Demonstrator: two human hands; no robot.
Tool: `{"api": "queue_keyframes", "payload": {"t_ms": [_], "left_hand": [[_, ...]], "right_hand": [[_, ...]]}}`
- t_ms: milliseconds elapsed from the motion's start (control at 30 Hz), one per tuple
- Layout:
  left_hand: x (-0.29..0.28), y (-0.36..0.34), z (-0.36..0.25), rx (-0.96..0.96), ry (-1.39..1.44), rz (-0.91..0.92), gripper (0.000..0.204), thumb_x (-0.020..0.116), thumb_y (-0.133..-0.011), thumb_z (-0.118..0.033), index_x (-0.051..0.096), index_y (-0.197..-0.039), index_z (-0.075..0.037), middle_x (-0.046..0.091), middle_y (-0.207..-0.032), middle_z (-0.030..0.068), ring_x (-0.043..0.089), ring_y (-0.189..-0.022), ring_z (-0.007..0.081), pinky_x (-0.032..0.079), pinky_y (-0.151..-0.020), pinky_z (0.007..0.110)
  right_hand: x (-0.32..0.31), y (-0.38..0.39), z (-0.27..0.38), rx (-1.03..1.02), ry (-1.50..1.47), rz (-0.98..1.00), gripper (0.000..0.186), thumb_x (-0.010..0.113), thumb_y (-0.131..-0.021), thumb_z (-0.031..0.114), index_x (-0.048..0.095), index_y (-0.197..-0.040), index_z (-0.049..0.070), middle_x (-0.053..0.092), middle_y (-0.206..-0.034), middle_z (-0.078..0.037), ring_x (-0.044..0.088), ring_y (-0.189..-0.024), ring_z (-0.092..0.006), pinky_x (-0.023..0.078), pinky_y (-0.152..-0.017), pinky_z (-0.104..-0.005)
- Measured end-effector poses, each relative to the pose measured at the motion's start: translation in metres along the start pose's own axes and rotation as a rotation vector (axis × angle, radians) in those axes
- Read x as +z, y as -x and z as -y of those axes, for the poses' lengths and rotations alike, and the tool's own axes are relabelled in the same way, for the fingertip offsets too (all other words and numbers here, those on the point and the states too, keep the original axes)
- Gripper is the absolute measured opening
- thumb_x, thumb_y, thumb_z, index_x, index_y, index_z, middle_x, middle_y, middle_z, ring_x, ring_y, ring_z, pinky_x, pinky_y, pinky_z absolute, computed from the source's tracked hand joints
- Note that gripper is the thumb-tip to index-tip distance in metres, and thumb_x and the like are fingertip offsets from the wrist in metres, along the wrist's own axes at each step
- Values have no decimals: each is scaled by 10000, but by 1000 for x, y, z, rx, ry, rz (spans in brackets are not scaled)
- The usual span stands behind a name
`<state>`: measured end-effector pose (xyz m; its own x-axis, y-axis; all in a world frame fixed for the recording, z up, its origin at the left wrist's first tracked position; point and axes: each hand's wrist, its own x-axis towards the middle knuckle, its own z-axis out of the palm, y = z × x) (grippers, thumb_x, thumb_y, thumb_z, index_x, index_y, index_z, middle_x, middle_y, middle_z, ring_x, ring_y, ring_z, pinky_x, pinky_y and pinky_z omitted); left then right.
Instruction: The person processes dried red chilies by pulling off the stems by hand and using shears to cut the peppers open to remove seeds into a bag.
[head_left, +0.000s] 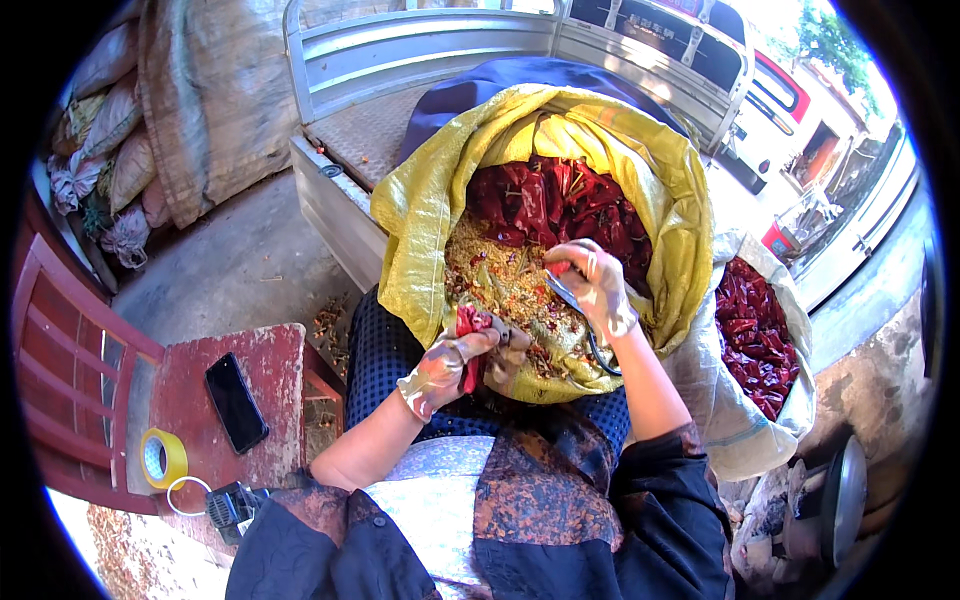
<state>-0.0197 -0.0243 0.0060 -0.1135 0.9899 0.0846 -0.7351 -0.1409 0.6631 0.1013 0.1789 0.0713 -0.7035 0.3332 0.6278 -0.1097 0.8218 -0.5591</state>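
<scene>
On my lap stands a yellow woven sack point(410, 230) with its rim rolled back. Dried red chilli peppers point(545, 200) fill its far side, and loose yellow seeds point(490, 265) with stem bits lie on the near side. My left hand point(450, 360), in a stained light glove, is closed round a few red dried chillies point(468, 375) at the sack's near left rim. Above the seeds, my gloved right hand point(595, 285) pinches a slim blue-grey tool point(563, 291). Something red shows at its fingertips. A thin dark loop point(598, 355) hangs below that hand; whether it joins the tool is unclear.
To the right, a white sack point(735, 430) holds more dried chillies point(752, 340). A worn red chair point(190, 400) at left bears a black phone point(237, 403) and yellow tape roll point(163, 458). Behind the yellow sack is a metal truck bed point(350, 140); stuffed sacks point(115, 130) stand far left.
</scene>
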Motion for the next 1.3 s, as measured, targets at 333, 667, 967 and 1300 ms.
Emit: {"api": "queue_keyframes", "payload": {"t_ms": [333,667,967,1300], "left_hand": [[2,-11,2,-69,76,-37,249,503,-932,-170,537,-1144,-44,636,-1003,79,639,-856,186,529,-682,289],[2,-11,5,-17,-188,-32,231,558,-882,-99,572,-1102,-31,642,-982,67,630,-879,172,521,-754,294],[4,-11,1,-122,19,-112,261,532,-876,-142,545,-1101,-10,629,-926,99,623,-814,217,505,-636,307],[7,-4,-5,-61,73,-79,420,592,-805,-25,471,-1208,-26,529,-868,34,515,-759,161,468,-665,322]], "right_hand": [[12,48,87,-363,589,150,255,622,-728,161,660,-979,147,625,-964,-35,607,-905,-240,504,-709,-365],[10,51,100,-118,171,27,168,666,-697,51,641,-860,82,633,-860,-59,614,-797,-243,498,-679,-341],[13,33,40,162,-67,-153,244,588,-786,2,607,-1027,33,625,-926,-99,616,-802,-191,467,-746,-269],[65,-53,-22,169,809,296,292,608,-804,226,607,-1074,117,595,-999,-160,611,-865,-352,504,-737,-417]]}}
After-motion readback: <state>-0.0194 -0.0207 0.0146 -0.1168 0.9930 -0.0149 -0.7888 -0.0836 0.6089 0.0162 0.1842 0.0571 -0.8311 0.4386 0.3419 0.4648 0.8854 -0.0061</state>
